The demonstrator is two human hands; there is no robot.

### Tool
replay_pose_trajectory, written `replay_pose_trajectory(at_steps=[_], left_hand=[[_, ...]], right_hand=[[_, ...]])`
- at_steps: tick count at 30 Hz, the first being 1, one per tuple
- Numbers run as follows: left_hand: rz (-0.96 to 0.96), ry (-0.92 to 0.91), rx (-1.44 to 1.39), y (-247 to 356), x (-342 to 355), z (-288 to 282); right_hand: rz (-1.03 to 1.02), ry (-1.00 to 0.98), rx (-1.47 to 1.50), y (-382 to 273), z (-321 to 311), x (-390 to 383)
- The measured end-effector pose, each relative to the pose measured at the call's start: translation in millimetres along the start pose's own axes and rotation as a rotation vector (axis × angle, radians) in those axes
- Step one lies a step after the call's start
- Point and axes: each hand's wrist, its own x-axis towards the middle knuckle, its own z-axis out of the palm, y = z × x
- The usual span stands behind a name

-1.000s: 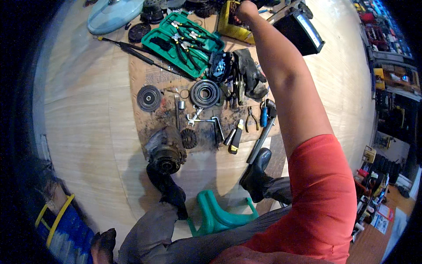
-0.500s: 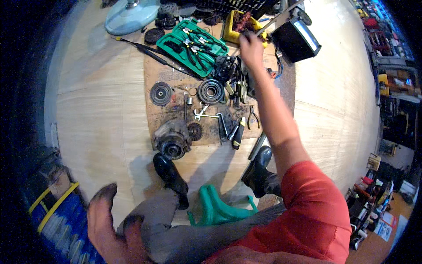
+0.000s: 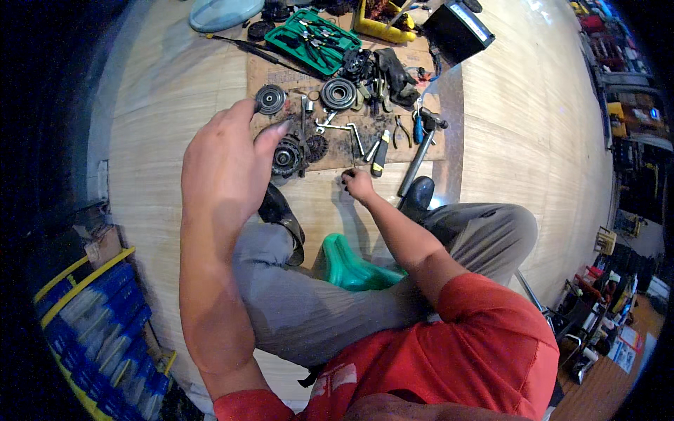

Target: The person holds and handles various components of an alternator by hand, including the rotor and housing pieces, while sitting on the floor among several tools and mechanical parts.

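My left hand [image 3: 226, 158] is raised at the left, its fingers extended and the thumb apart, with nothing in it. Just beyond its thumb, on the cardboard [image 3: 326, 156], stands a dirty round metal housing [image 3: 286, 156], partly covered by the hand in this view. A dark toothed disc [image 3: 317, 146] lies beside the housing. My right hand [image 3: 358, 184] is low near the cardboard's front edge, fingers curled together; what they hold, if anything, is hidden. Closest to it are a black-and-yellow handled tool [image 3: 380, 154] and an L-shaped wrench [image 3: 357, 139].
Pulleys [image 3: 338, 94], pliers [image 3: 401, 132] and a hammer [image 3: 419, 160] lie on the cardboard. Behind are a green tool case [image 3: 312, 42], a yellow container [image 3: 382, 29] and a black battery [image 3: 458, 31]. A green stool [image 3: 344, 263] stands between my legs.
My right hand has come back from the yellow container to the cardboard's near edge. My left hand has moved forward beside the metal housing. The view has shifted, and my right leg shows more.
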Motion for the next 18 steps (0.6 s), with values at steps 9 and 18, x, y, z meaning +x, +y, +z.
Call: replay_pose_trajectory(at_steps=[9,18], left_hand=[[0.096,-0.003,-0.068,16.9,24.7,6.5],[0.067,0.035,-0.003,-7.2,34.0,10.6]], right_hand=[[0.157,0.070,0.074,36.6,-21.9,108.7],[0.256,0.080,0.213,-7.7,45.6,111.9]])
